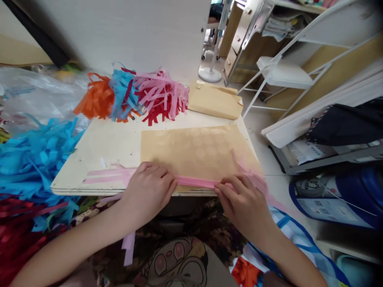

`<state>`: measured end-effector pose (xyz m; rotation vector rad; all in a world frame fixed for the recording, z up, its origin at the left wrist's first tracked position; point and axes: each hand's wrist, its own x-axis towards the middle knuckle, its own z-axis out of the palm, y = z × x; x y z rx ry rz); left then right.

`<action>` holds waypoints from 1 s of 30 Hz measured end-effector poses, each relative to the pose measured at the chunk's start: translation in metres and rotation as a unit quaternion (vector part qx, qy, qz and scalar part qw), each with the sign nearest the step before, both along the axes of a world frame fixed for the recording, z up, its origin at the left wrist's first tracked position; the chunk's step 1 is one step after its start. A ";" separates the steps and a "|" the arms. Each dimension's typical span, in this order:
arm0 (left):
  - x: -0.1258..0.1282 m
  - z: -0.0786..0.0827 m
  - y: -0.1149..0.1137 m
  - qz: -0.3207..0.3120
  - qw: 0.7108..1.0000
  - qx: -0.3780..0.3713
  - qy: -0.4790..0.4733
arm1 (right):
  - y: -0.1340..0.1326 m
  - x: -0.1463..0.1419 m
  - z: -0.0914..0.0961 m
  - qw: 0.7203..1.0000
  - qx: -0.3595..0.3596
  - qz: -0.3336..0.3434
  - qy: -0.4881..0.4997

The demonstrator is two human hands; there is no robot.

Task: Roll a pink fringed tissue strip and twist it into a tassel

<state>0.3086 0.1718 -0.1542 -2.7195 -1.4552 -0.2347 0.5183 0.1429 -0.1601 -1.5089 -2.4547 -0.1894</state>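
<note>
A narrow pink paper strip (pixel 194 181), seemingly folded or rolled, lies along the front edge of the table on a sheet of brown paper (pixel 191 147). My left hand (pixel 151 185) is closed over its left part, fingers curled down on it. On the right, my right hand (pixel 239 197) pinches the strip between thumb and fingers. Loose pink fringe ends (pixel 106 175) spread out left of my left hand, and more pink fringe (pixel 259 185) fans out beyond my right hand. A few pale strips (pixel 129 249) hang below the table edge.
Orange (pixel 97 97), blue (pixel 124 91) and pink-and-red paper tassels (pixel 161 95) lie at the table's back, beside a folded brown paper packet (pixel 215 99). Blue paper fringe (pixel 36 155) and red fringe (pixel 26 231) pile up at left. A white folding chair (pixel 284 73) stands back right.
</note>
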 end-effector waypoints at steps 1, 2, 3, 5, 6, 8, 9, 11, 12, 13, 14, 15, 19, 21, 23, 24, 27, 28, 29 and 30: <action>0.000 0.001 0.001 -0.004 1.000 -0.007 0.006 | -0.001 -0.002 0.002 1.000 0.005 -0.003 -0.017; 0.001 0.001 0.002 -0.007 1.000 -0.011 0.013 | -0.002 -0.004 0.003 0.999 0.010 -0.007 -0.037; 0.001 0.002 0.003 -0.011 1.000 -0.010 0.020 | -0.003 -0.007 0.004 0.998 0.017 -0.010 -0.055; 0.001 0.002 0.004 -0.023 0.999 -0.002 0.036 | -0.003 -0.012 0.005 0.997 0.035 -0.011 -0.074; 0.001 0.003 0.005 -0.029 0.999 0.003 0.043 | -0.003 -0.015 0.005 0.996 0.041 -0.007 -0.076; 0.001 0.003 0.005 -0.038 0.998 0.011 0.054 | 0.000 -0.018 0.003 0.996 0.036 0.023 -0.074; 0.001 0.003 0.005 -0.039 0.998 0.016 0.055 | 0.002 -0.018 0.002 0.997 0.023 0.035 -0.072; 0.000 0.003 0.007 -0.038 0.998 0.025 0.048 | 0.006 -0.016 -0.001 0.997 -0.002 0.041 -0.064; 0.000 0.002 0.007 -0.038 0.998 0.026 0.043 | 0.008 -0.014 -0.002 0.998 -0.008 0.034 -0.056; -0.001 0.002 0.008 -0.039 0.998 0.022 0.037 | 0.010 -0.011 -0.003 0.999 -0.010 0.025 -0.047; -0.001 0.002 0.009 -0.041 0.999 0.014 0.032 | 0.012 -0.008 -0.003 0.999 -0.010 0.017 -0.038; -0.002 0.002 0.010 -0.044 0.999 0.003 0.027 | 0.013 -0.005 -0.003 0.999 -0.011 0.018 -0.033; -0.002 0.003 0.013 -0.042 0.998 -0.031 0.023 | 0.016 0.005 0.000 0.998 -0.023 0.039 -0.035; -0.001 0.003 0.014 -0.027 0.999 -0.027 0.036 | 0.017 0.006 0.001 0.998 -0.026 0.039 -0.049; 0.000 0.002 0.014 -0.012 0.998 -0.023 0.052 | 0.019 0.006 0.001 0.997 -0.023 0.033 -0.068; 0.001 0.002 0.014 -0.009 0.998 -0.023 0.059 | 0.020 0.006 0.001 0.996 -0.022 0.030 -0.078; 0.002 0.000 0.015 -0.009 0.997 -0.016 0.075 | 0.024 0.006 0.002 0.993 -0.024 0.027 -0.111; 0.003 0.000 0.015 -0.012 0.997 -0.005 0.081 | 0.025 0.007 0.002 0.992 -0.027 0.025 -0.124; 0.004 0.000 0.015 -0.017 0.996 0.009 0.089 | 0.027 0.006 0.003 0.990 -0.030 0.026 -0.138; 0.004 0.000 0.015 -0.022 0.995 0.023 0.098 | 0.028 0.005 0.005 0.988 -0.032 0.027 -0.151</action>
